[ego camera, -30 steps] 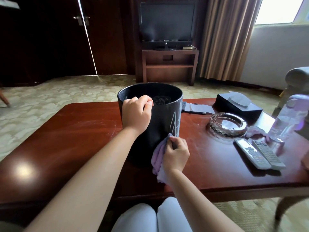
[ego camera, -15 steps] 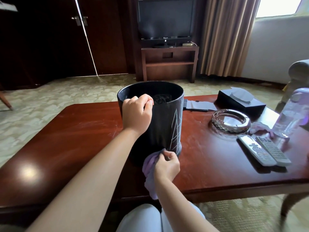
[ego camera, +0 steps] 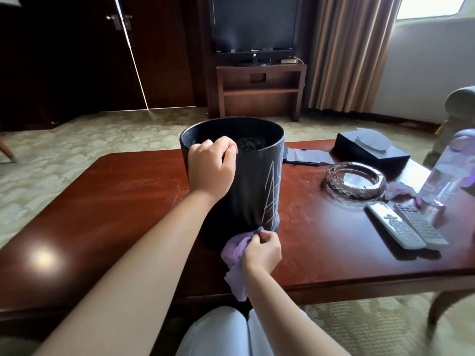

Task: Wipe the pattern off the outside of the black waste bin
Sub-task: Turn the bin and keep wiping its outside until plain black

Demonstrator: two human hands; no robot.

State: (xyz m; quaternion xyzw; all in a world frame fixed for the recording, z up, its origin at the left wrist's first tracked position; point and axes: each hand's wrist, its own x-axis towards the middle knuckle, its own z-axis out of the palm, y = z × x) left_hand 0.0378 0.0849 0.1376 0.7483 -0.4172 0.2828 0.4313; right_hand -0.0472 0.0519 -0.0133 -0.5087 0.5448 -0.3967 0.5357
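The wiping was under way, by the look of it at the bottom of a stroke. The black waste bin (ego camera: 246, 186) stood upright on the worktop (ego camera: 102, 214), towards its near edge and about midway along it. The left hand (ego camera: 212, 170) gripped the bin's rim, fingers curled over the lip, steadying it. The right hand (ego camera: 262, 250) pinched a bunched lilac cloth (ego camera: 235, 255) against the foot of the bin wall. A pattern (ego camera: 271, 196) of thin pale slanted lines was there on the bin's right flank, so most of the job seemed left. The next move likely called for firm rubbing across those lines, perhaps turning the bin. The bin was round, matt and smooth; the cloth soft and crumpled; the worktop glossy reddish wood.
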